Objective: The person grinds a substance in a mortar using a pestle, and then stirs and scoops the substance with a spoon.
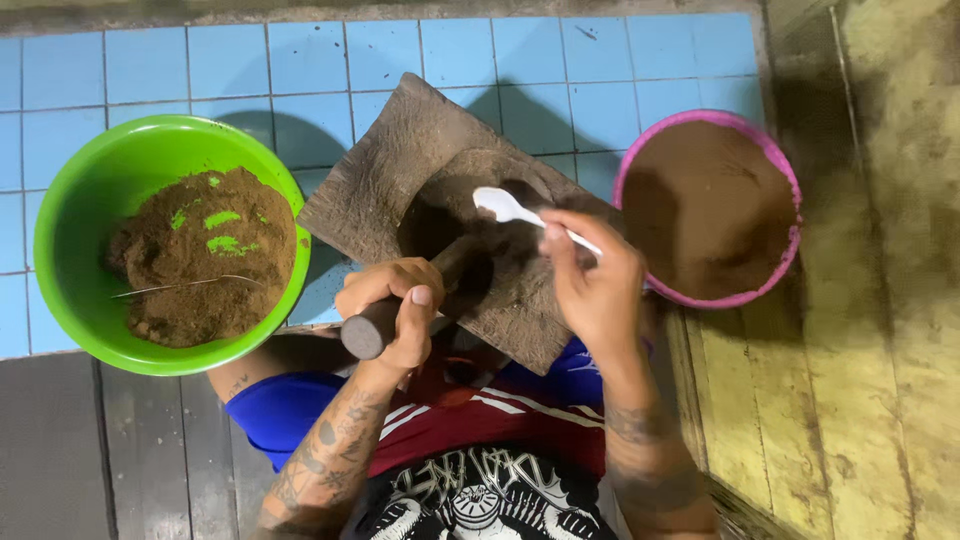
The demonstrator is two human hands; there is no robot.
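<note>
Blue tile floor (600,80), wooden mortar slab (400,170) tilted on lap. Left hand (395,300) clenched round pestle (420,295), right hand (590,280) pinching white spoon (515,210) over hollow. Looks like scooping step; brown powder sits in green bowl (70,200) and pink bowl (775,165) either side.

Mortar (400,170) between two bowls (80,230)
</note>
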